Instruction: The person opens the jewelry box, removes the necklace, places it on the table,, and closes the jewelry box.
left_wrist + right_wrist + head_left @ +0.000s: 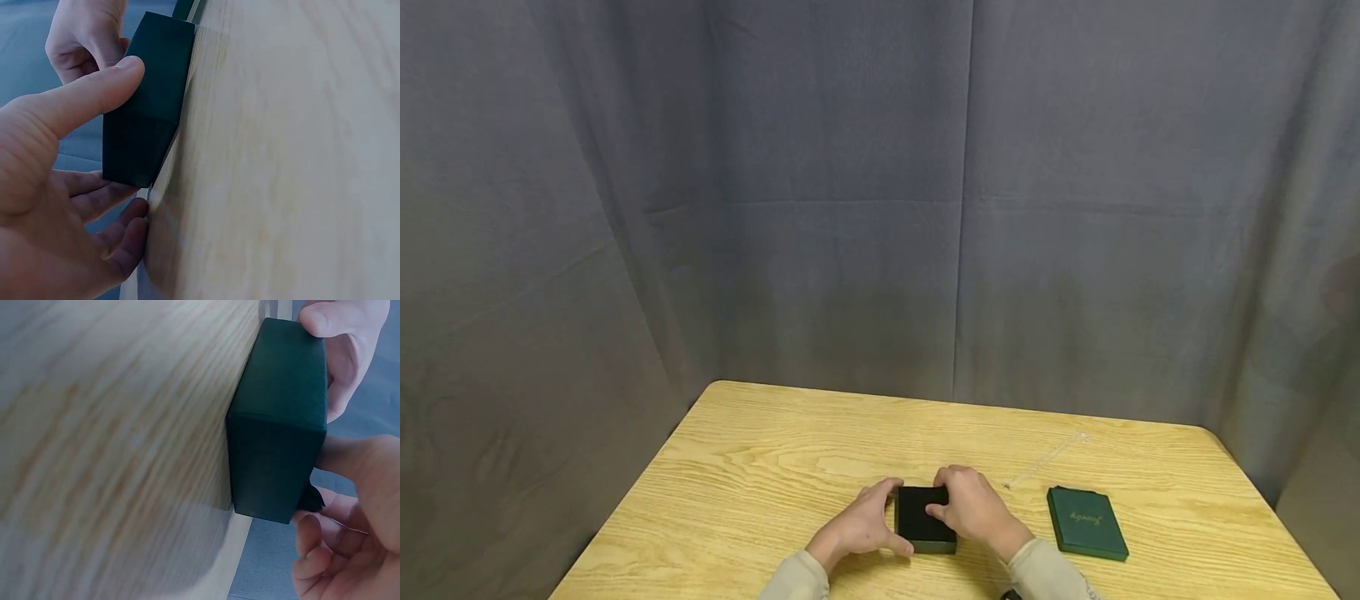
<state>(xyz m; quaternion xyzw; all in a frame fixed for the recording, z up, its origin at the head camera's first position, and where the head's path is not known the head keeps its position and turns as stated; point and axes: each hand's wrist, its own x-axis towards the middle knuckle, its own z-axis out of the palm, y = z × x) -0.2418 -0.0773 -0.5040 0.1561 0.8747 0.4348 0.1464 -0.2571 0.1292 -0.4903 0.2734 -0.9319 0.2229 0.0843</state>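
Observation:
An open green jewelry box (pixel 935 547) with a black inside (pixel 914 510) sits on the table between both hands. My left hand (pixel 863 521) grips its left side, thumb on the near wall and fingers round the far edge. Over the box's right part, my right hand (pixel 973 506) has its thumb on the black inside and its fingers at the far edge. A small black ribbon (pixel 311 499) touches those fingers in the right wrist view; whether they pinch it I cannot tell. The box's green wall (pixel 150 94) shows under my left thumb.
To the right lies a green lid (pixel 1087 522) with gold lettering. A thin, pale necklace (pixel 1045 461) stretches across the wooden table (pixel 760 467) beyond the right hand. Grey curtains (pixel 835 208) hang behind and at the sides.

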